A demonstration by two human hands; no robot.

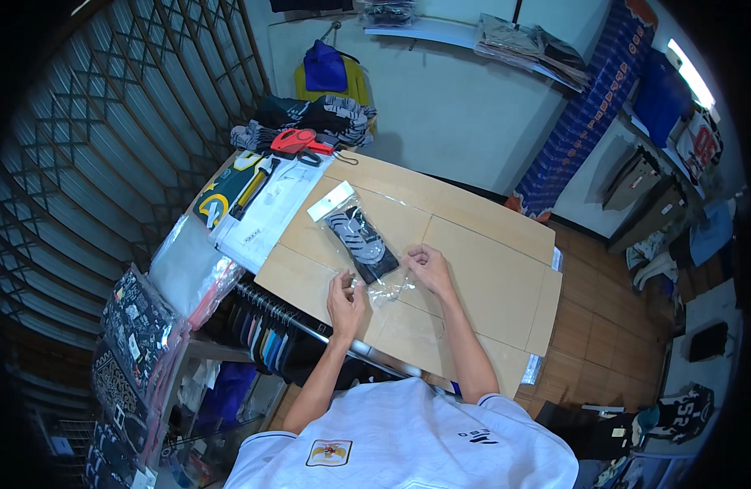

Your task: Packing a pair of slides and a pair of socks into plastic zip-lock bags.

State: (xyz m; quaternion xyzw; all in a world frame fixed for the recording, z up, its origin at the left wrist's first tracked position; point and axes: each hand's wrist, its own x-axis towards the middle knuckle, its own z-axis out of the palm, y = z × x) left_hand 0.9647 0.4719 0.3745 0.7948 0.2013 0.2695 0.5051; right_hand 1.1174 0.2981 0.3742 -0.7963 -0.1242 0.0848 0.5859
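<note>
A clear plastic bag (388, 293) with a white header strip lies at an angle on the cardboard-topped table (485, 275). Folded black and grey socks (360, 241) are inside it, close to the header end. My left hand (345, 302) pinches the near left edge of the bag between thumb and fingers. On the other side, my right hand (429, 268) grips the bag's right edge with its fingertips. Between my hands, the loose crumpled end of the bag points towards me.
A red price label gun (299, 142) and a pile of socks (314, 119) sit at the far left corner. A yellow-and-black cutter (253, 189) rests on white plastic packaging (278, 208). Clear bags (192, 269) are stacked at left; hanging clothes (268, 339) fill a rail below the table edge.
</note>
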